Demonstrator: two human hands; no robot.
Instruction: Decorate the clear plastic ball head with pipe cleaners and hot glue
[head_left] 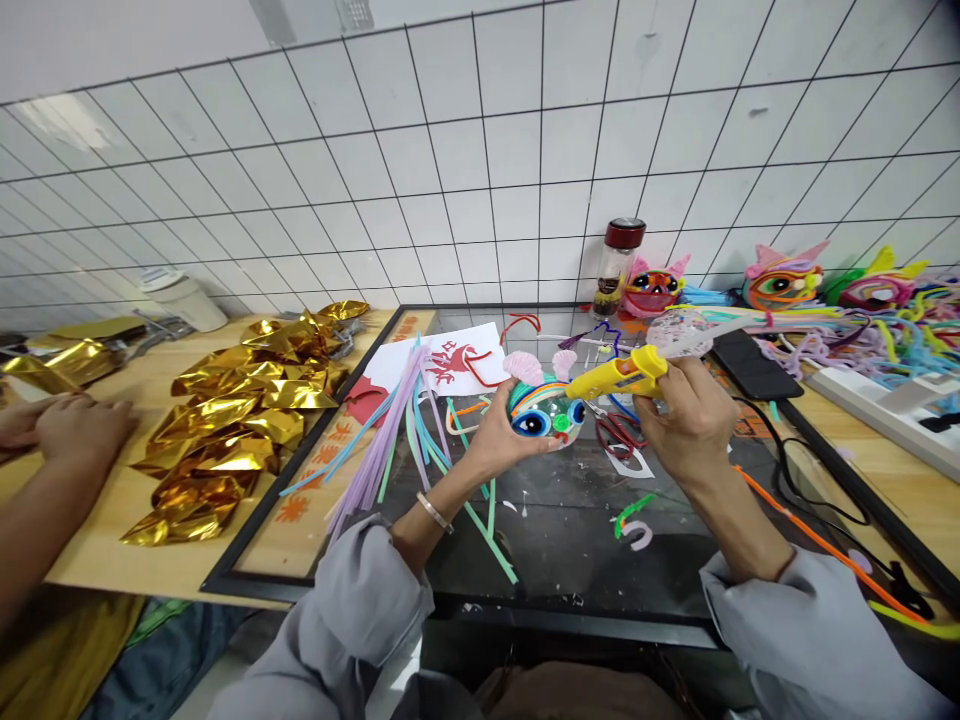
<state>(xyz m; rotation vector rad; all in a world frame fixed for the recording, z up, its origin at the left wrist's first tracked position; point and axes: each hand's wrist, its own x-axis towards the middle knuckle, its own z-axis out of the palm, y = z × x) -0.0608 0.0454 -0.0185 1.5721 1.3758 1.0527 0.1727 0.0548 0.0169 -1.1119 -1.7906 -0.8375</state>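
Left hand (491, 435): I am curling fingers around side of toy head (551, 412) over table (555, 560). Right hand (690, 415): I am grasping glue gun (616, 374), its nozzle (576, 389) pointing at head; contact, cannot tell. Head is looking light, perhaps slippery, with soft, crushable ears (523, 367); sides are offering firmer hold. Gun is looking stiff; handle is suiting grip.

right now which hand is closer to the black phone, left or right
Right. The right hand, gripping the yellow glue gun, is just left of the black phone; the left hand is farther left, holding the big-eyed figure.
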